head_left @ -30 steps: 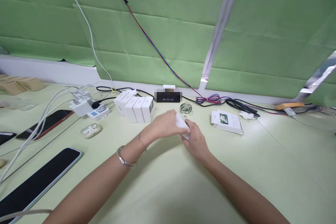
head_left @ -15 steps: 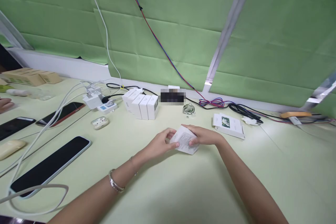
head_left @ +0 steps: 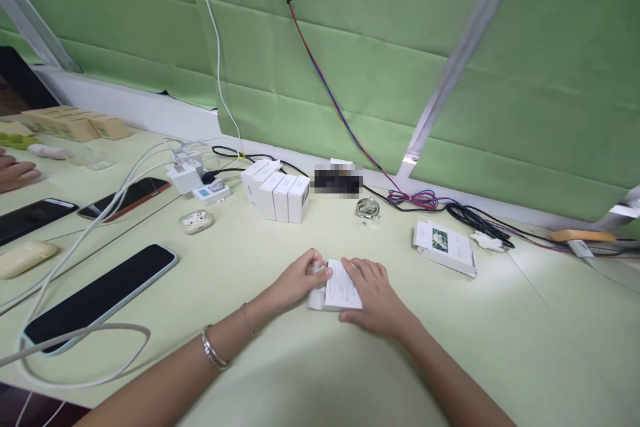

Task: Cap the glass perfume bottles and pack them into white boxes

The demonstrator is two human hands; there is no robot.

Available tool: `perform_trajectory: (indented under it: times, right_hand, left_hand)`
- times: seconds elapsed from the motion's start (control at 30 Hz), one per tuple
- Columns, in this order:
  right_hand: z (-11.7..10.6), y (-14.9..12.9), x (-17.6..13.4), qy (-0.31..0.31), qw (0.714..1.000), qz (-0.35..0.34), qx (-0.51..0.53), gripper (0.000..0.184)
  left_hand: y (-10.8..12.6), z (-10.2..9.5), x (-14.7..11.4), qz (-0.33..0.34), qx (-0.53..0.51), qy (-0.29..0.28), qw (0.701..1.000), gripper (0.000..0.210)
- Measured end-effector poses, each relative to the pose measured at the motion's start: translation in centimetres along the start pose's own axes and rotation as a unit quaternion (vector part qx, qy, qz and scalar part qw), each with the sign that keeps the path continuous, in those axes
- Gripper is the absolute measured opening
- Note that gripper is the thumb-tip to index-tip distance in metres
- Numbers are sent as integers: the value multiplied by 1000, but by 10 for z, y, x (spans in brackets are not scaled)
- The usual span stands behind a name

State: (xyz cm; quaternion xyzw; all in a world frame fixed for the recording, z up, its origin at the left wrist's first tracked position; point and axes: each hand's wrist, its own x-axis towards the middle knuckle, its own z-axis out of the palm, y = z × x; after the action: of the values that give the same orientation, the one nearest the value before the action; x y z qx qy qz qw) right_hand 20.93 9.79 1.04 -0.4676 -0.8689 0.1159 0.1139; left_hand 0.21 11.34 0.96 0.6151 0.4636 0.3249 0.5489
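Note:
A small white box (head_left: 341,285) with fine print on its face lies on the pale table, with a flap standing out at its left end. My left hand (head_left: 304,278) pinches that end between thumb and fingers. Across the right part of the box lies my right hand (head_left: 373,293), thumb along the near edge and fingers over the top, gripping it. What is inside the box is hidden. Beyond my hands stands a row of white boxes (head_left: 295,200). A clear and green round item (head_left: 368,209) sits near them, and a white box with a flower picture (head_left: 445,247) lies to the right.
Phones (head_left: 103,293) and a white cable (head_left: 95,328) spread over the left side, near an earbud case (head_left: 196,221) and white chargers (head_left: 186,175). Coiled black cable (head_left: 473,223) runs along the back wall. Another person's hand (head_left: 15,172) rests at far left, before tan boxes (head_left: 75,125).
The white box has come down onto the table from a tilted hold, and its left-end flap now shows. My right hand has turned to lie over it. The camera view has shifted slightly.

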Motion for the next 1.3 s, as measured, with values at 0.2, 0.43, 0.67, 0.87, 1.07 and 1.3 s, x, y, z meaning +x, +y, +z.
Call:
perform_trajectory:
  times: [0.2, 0.43, 0.67, 0.87, 1.07, 1.3]
  right_hand:
    - [6, 4, -9, 15, 1000, 2, -7, 81]
    - [6, 0, -10, 20, 1000, 8, -20, 80]
    - [-12, 10, -21, -33, 998, 23, -45, 79]
    - [-32, 58, -79, -39, 992, 107, -57, 72]
    - [-47, 58, -97, 102, 986, 97, -95, 70]
    - [-38, 13, -63, 251, 951, 9, -180, 50]
  left_hand:
    - [-8, 1, -10, 100, 308, 53, 945, 18]
    - [2, 9, -10, 82, 344, -27, 935, 23]
    - [11, -5, -10, 69, 348, -24, 934, 17]
    - [5, -41, -12, 48, 351, 5, 935, 22]
    - [30, -17, -10, 142, 318, 60, 935, 29]
    - [83, 48, -16, 189, 335, -74, 920, 25]
